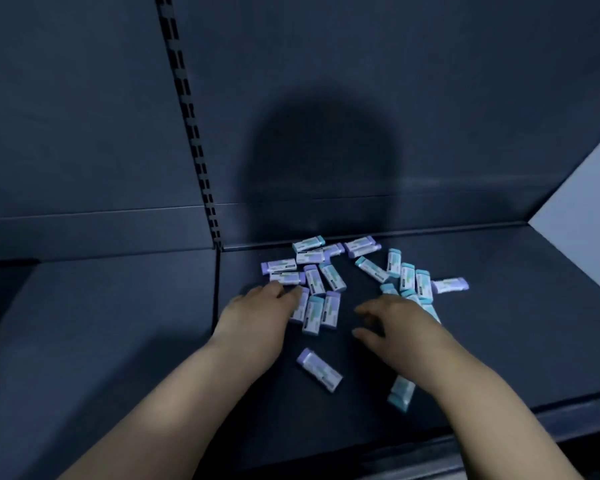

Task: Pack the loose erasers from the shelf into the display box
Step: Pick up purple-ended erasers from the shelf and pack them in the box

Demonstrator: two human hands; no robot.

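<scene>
Several loose erasers (329, 277) in white sleeves with purple or teal ends lie scattered on the dark shelf (118, 323). My left hand (257, 313) lies palm down at the left edge of the pile, its fingertips touching erasers there. My right hand (392, 323) hovers over the right part of the pile with fingers loosely spread, covering some teal erasers. One purple-ended eraser (319, 369) lies alone between my forearms, and a teal one (400, 393) shows under my right forearm. No display box is in view.
A slotted upright rail (191, 133) runs down the dark back panel. A light side panel (582, 209) closes the shelf on the right. The shelf's front lip (499, 434) runs below my arms. A seam divides this shelf from the one on the left.
</scene>
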